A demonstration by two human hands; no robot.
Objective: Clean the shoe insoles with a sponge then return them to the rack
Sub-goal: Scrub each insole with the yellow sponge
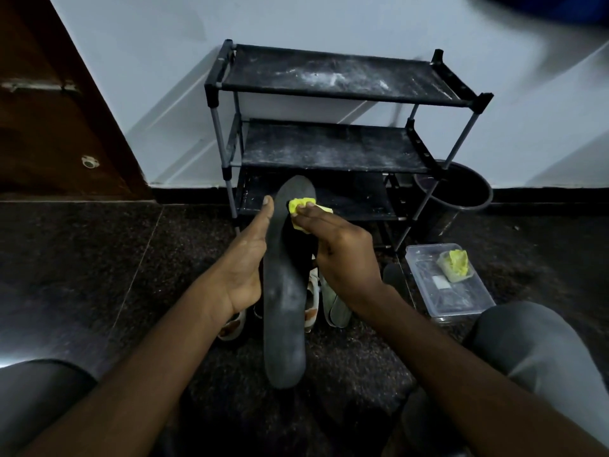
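View: head-worn, wide-angle | From: the seated person's head | Facing: forward and down, toward the rack (333, 146) | Range: close over the left hand (245, 268) and right hand (346, 258)

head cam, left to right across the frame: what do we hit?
wooden door → left hand → black insole → right hand, gripping a yellow sponge → clear plastic box

2 bare forearms (158, 341); plain grey trousers (534, 344) on both legs.
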